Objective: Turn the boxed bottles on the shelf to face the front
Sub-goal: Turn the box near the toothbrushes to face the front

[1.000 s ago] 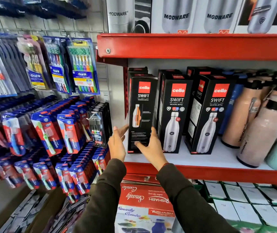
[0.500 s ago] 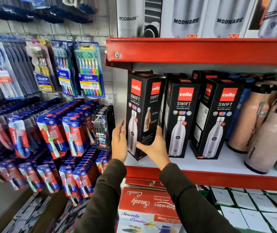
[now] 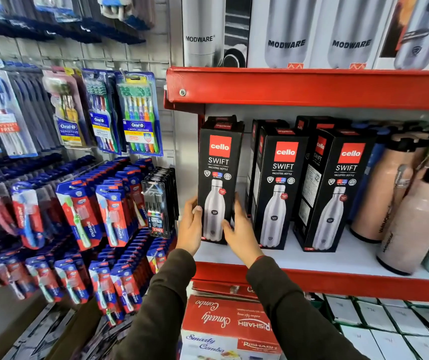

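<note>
Three black boxed bottles stand in a row at the front of the red shelf [image 3: 338,284]. The leftmost boxed bottle [image 3: 218,162] shows its front face with the steel bottle picture. My left hand [image 3: 191,229] presses its lower left side and my right hand [image 3: 242,232] grips its lower right side. The middle boxed bottle [image 3: 281,185] and the right boxed bottle [image 3: 338,190] also show their front faces, the right one slightly angled. More black boxes stand behind them, mostly hidden.
Loose pink bottles [image 3: 390,188] stand at the right of the shelf. Toothbrush packs [image 3: 138,113] hang on the wall panel to the left. Grey bottle boxes [image 3: 286,32] fill the upper shelf. A red carton [image 3: 229,326] sits below.
The leftmost boxed bottle has been rotated in my two hands from showing its side panel to showing its front face. The view has moved closer to the shelf.
</note>
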Demonstrator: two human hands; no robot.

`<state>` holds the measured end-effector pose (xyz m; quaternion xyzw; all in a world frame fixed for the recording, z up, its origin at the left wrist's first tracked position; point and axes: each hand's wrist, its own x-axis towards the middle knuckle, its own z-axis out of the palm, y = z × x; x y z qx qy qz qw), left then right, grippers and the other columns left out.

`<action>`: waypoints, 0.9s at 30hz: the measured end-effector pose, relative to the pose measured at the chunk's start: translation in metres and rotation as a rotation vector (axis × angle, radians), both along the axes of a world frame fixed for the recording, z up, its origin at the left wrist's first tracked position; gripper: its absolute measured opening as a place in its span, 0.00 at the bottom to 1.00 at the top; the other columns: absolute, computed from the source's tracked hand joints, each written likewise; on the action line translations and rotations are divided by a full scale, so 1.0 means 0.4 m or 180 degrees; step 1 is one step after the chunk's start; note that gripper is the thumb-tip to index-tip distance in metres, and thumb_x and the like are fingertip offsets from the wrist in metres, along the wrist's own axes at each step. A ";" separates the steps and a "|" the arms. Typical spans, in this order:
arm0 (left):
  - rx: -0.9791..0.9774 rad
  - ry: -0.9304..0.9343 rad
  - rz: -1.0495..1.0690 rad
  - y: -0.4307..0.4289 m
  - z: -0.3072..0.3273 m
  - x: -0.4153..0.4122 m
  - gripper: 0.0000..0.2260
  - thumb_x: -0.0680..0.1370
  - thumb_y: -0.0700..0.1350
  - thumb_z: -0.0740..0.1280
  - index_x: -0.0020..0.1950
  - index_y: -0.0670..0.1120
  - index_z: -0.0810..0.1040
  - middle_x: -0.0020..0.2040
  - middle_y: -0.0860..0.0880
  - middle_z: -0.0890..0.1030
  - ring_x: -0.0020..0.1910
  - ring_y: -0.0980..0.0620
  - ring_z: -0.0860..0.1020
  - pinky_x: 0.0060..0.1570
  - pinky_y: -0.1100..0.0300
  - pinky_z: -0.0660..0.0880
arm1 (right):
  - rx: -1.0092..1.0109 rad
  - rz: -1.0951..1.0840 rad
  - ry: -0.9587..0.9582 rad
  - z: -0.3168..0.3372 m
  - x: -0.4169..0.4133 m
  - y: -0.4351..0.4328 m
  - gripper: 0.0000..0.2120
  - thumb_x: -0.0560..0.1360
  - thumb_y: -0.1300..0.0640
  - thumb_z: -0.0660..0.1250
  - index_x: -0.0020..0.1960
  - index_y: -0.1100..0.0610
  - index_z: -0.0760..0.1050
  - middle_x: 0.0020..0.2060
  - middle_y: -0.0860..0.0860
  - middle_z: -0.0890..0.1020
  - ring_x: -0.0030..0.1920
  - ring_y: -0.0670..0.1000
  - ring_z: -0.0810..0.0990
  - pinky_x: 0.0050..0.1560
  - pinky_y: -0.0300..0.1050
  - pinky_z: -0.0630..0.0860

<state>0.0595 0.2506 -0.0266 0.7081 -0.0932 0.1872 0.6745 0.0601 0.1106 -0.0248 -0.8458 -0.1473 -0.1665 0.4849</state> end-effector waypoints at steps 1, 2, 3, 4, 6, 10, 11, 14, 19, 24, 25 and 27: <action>0.0028 -0.0004 0.0036 -0.004 -0.003 -0.001 0.15 0.85 0.41 0.53 0.71 0.47 0.67 0.66 0.50 0.75 0.63 0.59 0.74 0.60 0.72 0.68 | -0.0032 -0.0021 0.0001 -0.002 0.000 -0.002 0.39 0.79 0.67 0.62 0.81 0.51 0.44 0.77 0.53 0.65 0.75 0.51 0.67 0.65 0.25 0.56; 0.0061 -0.0008 0.0076 -0.008 -0.007 -0.002 0.14 0.85 0.41 0.53 0.70 0.46 0.67 0.66 0.50 0.75 0.61 0.62 0.74 0.57 0.76 0.68 | -0.0058 -0.0049 0.0001 -0.003 0.001 -0.004 0.38 0.79 0.68 0.61 0.81 0.51 0.45 0.76 0.53 0.67 0.74 0.52 0.68 0.64 0.26 0.57; 0.0085 -0.0006 0.0104 -0.011 -0.012 -0.001 0.14 0.85 0.41 0.53 0.70 0.45 0.67 0.65 0.50 0.75 0.60 0.62 0.74 0.55 0.79 0.67 | -0.0068 -0.0068 0.0005 -0.004 0.001 -0.005 0.38 0.79 0.68 0.61 0.81 0.51 0.46 0.75 0.54 0.68 0.73 0.52 0.69 0.65 0.27 0.59; 0.0104 -0.0003 0.0122 -0.014 -0.016 0.000 0.14 0.85 0.41 0.53 0.70 0.45 0.67 0.66 0.49 0.74 0.61 0.60 0.74 0.54 0.80 0.67 | -0.0059 -0.0072 0.0008 -0.006 0.001 -0.006 0.38 0.79 0.68 0.61 0.81 0.51 0.46 0.75 0.54 0.69 0.73 0.52 0.70 0.67 0.30 0.62; 0.0126 0.0001 0.0120 -0.018 -0.022 0.003 0.15 0.85 0.42 0.53 0.71 0.44 0.66 0.67 0.48 0.74 0.65 0.54 0.73 0.54 0.81 0.67 | -0.0008 -0.0065 0.0009 -0.007 0.002 -0.009 0.37 0.79 0.69 0.60 0.81 0.50 0.47 0.74 0.54 0.70 0.72 0.53 0.72 0.71 0.38 0.65; 0.0070 0.0036 0.0146 -0.024 -0.025 0.006 0.16 0.85 0.42 0.53 0.72 0.44 0.65 0.70 0.47 0.73 0.68 0.53 0.71 0.54 0.82 0.66 | 0.0062 -0.0140 -0.0018 -0.017 0.005 -0.007 0.36 0.79 0.69 0.60 0.81 0.50 0.49 0.73 0.54 0.72 0.72 0.51 0.71 0.68 0.33 0.62; 0.0071 0.0032 0.0149 -0.024 -0.025 0.005 0.16 0.85 0.41 0.53 0.72 0.44 0.65 0.70 0.47 0.73 0.68 0.53 0.71 0.54 0.82 0.66 | 0.0068 -0.0173 -0.0028 -0.019 0.005 -0.005 0.36 0.79 0.69 0.60 0.81 0.51 0.50 0.72 0.54 0.72 0.72 0.51 0.71 0.68 0.33 0.61; 0.0069 0.0060 0.0144 -0.022 -0.021 0.002 0.16 0.85 0.41 0.54 0.73 0.45 0.66 0.69 0.49 0.73 0.66 0.54 0.72 0.53 0.82 0.66 | 0.0139 -0.0291 -0.0102 -0.025 0.005 0.000 0.33 0.79 0.67 0.61 0.80 0.52 0.54 0.71 0.54 0.73 0.71 0.51 0.72 0.67 0.33 0.62; 0.0115 0.0077 0.0226 -0.013 -0.015 -0.008 0.16 0.84 0.44 0.57 0.72 0.45 0.69 0.67 0.51 0.75 0.64 0.56 0.73 0.52 0.82 0.66 | 0.0389 -0.0409 -0.0174 -0.032 -0.002 0.009 0.23 0.82 0.58 0.61 0.76 0.54 0.63 0.66 0.54 0.78 0.67 0.53 0.76 0.62 0.33 0.66; 0.0134 0.0155 0.0278 -0.014 -0.016 -0.024 0.14 0.84 0.48 0.58 0.69 0.50 0.71 0.64 0.52 0.76 0.64 0.53 0.74 0.58 0.71 0.71 | 0.0502 -0.0436 -0.0132 -0.033 -0.014 0.004 0.21 0.83 0.56 0.58 0.76 0.54 0.64 0.65 0.56 0.79 0.66 0.54 0.77 0.60 0.31 0.65; 0.0104 0.0195 0.0267 -0.013 -0.018 -0.029 0.14 0.83 0.50 0.58 0.68 0.52 0.71 0.62 0.53 0.77 0.64 0.52 0.75 0.61 0.63 0.73 | 0.0506 -0.0441 -0.0124 -0.033 -0.018 0.001 0.21 0.83 0.55 0.58 0.76 0.55 0.65 0.64 0.56 0.80 0.65 0.54 0.77 0.60 0.31 0.65; 0.0031 0.0256 0.0247 -0.012 -0.022 -0.044 0.11 0.83 0.51 0.59 0.64 0.58 0.72 0.60 0.57 0.77 0.62 0.54 0.76 0.66 0.50 0.73 | 0.0511 -0.0429 -0.0125 -0.034 -0.032 -0.003 0.21 0.83 0.55 0.59 0.76 0.54 0.65 0.64 0.55 0.80 0.64 0.52 0.78 0.60 0.30 0.66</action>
